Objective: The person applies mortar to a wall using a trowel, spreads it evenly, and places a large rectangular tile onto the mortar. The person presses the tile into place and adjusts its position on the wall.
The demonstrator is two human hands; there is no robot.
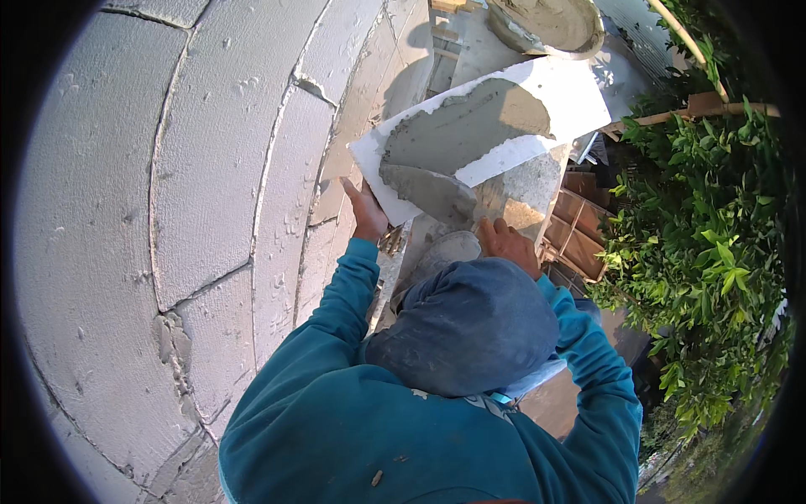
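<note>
My left hand [366, 212] grips the near left corner of a white block [581, 88], thumb spread along its edge. Grey mortar [470, 118] covers much of the block's upper face, leaving a bare white strip on the right side. At the block's near edge lies the flat grey blade of a trowel [430, 194], touching the mortar. My right hand [509, 244] is closed at the trowel's handle end; the handle itself is mostly hidden by the fingers. My bent knee in dark blue trousers [470, 328] is just below both hands.
A wall of large pale blocks [210, 160] with mortar joints rises close on the left. Beyond the block stands a round basin [598, 42] of mortar on the planks. Leafy branches [697, 252] and a bamboo pole [684, 38] border the right, above a drop to lower ground.
</note>
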